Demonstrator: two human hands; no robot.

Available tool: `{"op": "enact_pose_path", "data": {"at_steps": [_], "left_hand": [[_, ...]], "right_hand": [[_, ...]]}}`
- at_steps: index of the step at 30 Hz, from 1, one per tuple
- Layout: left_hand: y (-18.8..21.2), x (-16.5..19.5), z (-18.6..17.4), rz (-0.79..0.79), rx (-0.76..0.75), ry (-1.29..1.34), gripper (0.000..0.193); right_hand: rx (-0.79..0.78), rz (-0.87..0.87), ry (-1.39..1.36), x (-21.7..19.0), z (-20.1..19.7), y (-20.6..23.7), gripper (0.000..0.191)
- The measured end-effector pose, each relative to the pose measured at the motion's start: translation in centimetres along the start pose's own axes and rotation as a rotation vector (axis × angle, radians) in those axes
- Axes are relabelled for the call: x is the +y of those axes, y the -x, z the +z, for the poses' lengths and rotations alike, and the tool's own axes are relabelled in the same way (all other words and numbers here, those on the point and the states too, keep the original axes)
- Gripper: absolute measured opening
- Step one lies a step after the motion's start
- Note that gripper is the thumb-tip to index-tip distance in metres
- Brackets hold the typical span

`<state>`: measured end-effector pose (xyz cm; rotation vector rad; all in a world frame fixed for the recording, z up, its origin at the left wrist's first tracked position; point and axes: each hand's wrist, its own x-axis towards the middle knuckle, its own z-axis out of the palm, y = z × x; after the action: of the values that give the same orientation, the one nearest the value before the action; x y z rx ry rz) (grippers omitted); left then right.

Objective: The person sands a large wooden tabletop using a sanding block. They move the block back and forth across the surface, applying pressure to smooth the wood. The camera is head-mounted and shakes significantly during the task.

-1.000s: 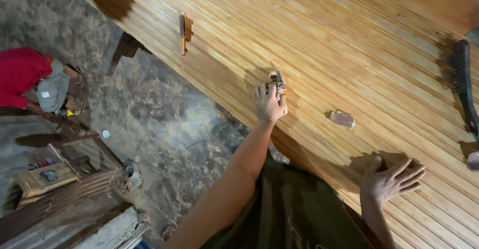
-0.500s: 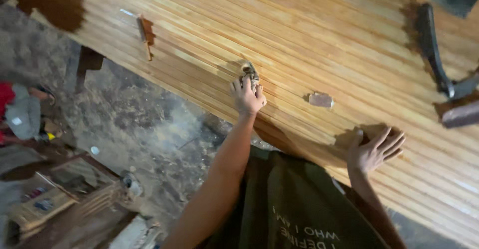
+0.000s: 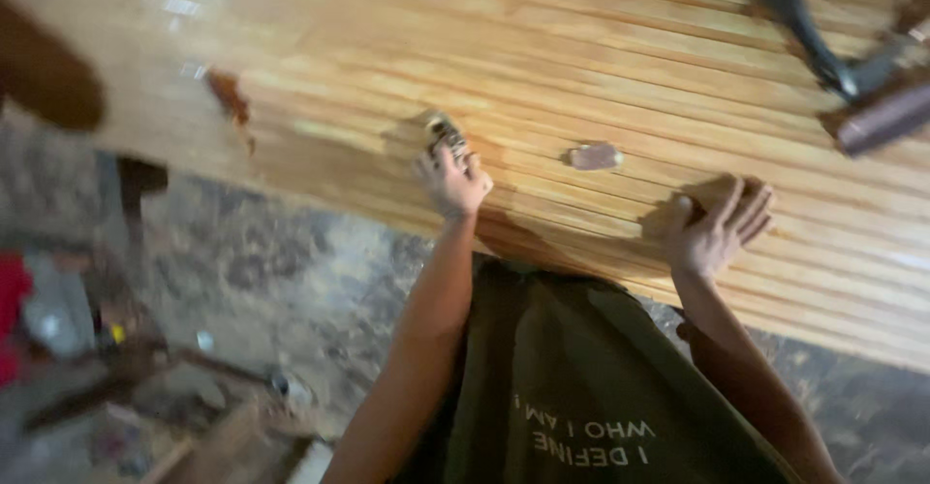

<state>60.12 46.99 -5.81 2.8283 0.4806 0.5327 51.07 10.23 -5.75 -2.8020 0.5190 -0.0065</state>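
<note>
Wooden slats, glossy and orange-brown, form the worktop (image 3: 601,67) that fills the upper view. Left hand (image 3: 451,182) is closed around a small dark object (image 3: 444,132) (kind cannot be told through the blur), pressing it onto the slats near the worktop's front edge. Right hand (image 3: 718,229) lies flat on the slats, fingers spread, gripping nothing. Small pale block (image 3: 594,156) lies between the two hands, apart from both. Dark power tool (image 3: 852,77) rests at the upper right, well apart from the hands
</note>
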Motion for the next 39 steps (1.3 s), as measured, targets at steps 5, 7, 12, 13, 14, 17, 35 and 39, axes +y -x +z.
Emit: {"op": "enact_pose_path", "data": {"at_steps": [5,7,12,13,14,17,35,39], "left_hand": [[0.5,0.1,0.1,-0.012,-0.076,0.088,0.048],[0.9,-0.1,0.1,-0.044,-0.135,0.109,0.048],[1.2,-0.9,0.4,0.076,-0.086,0.053,0.047],[1.2,-1.4,0.6,0.127,-0.049,0.055,0.047],[1.0,-1.8,0.5,0.160,-0.085,0.114,0.046],[-0.6,-3.1,-0.9,0.231,-0.254,0.219,0.046],[0.6,10.9,1.2,0.826,-0.590,0.392,0.056],[2.5,11.0,2.9,0.889,-0.659,0.407,0.031]], "right_hand": [[0.030,0.004,0.008,0.3,-0.1,0.3,0.080],[0.034,0.040,-0.010,0.4,-0.1,0.7,0.078],[0.025,0.260,-0.024,-0.9,-0.1,1.3,0.084],[0.060,0.358,-0.040,-1.5,-0.1,1.3,0.088],[0.096,0.458,-0.052,-2.2,0.0,1.3,0.091],[0.059,0.764,-0.044,-4.2,0.2,0.9,0.096],[0.161,0.802,-0.048,-3.4,2.1,2.2,0.086],[0.174,0.805,-0.069,-3.1,2.3,2.6,0.085]]}}
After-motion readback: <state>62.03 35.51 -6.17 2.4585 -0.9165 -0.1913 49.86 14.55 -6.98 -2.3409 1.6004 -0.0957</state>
